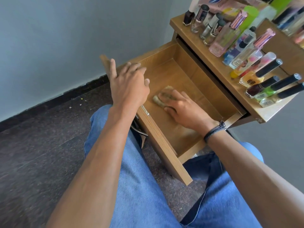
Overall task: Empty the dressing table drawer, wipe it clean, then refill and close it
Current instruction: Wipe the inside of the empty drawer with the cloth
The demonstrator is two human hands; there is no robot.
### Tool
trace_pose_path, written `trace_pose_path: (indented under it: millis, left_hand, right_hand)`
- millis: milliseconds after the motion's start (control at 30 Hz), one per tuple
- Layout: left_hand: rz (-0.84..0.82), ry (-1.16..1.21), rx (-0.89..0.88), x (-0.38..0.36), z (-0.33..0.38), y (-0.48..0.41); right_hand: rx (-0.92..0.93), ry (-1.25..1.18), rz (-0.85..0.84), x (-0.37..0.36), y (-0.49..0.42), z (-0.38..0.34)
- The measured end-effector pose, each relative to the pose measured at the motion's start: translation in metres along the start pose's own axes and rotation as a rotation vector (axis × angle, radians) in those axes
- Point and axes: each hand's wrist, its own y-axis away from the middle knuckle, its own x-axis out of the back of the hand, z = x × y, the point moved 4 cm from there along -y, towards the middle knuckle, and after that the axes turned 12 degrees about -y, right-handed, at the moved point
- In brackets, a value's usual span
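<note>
Left hand [130,86]: palm down, fingers straight and spread, little finger splayed wide; fingertips blurred. Left forearm bare, reaching forward from lower left. Right hand [182,106]: palm down, fingers straight, pressing flat on a cloth [157,99]. Right forearm bare; dark cord bands [213,131] around the wrist.

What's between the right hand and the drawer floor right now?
A small yellowish cloth, pressed under the right hand against the floor of the drawer; the head view shows it.

Grey wall [65,38] meets black skirting [49,101]; dark speckled floor [41,153]; blue jeans [139,186].
</note>
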Motion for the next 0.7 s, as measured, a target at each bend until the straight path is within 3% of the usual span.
trace_pose_path:
  millis: [133, 333, 567, 700]
  left_hand:
    - [-0.006, 0.018, 0.01, -0.002, -0.002, -0.001]
    - [0.003, 0.03, 0.037, -0.001, -0.003, -0.001]
    - [0.022, 0.043, 0.052, -0.001, -0.004, -0.001]
    - [0.032, 0.04, 0.046, 0.0, -0.004, 0.0]
  right_hand:
    - [-0.187, 0.033, -0.122, -0.002, -0.013, 0.027]
    - [-0.39, 0.056, -0.103, 0.014, -0.015, 0.05]
    - [-0.156, 0.049, -0.263, -0.022, 0.002, -0.04]
    - [-0.129, -0.017, -0.293, -0.028, 0.002, -0.035]
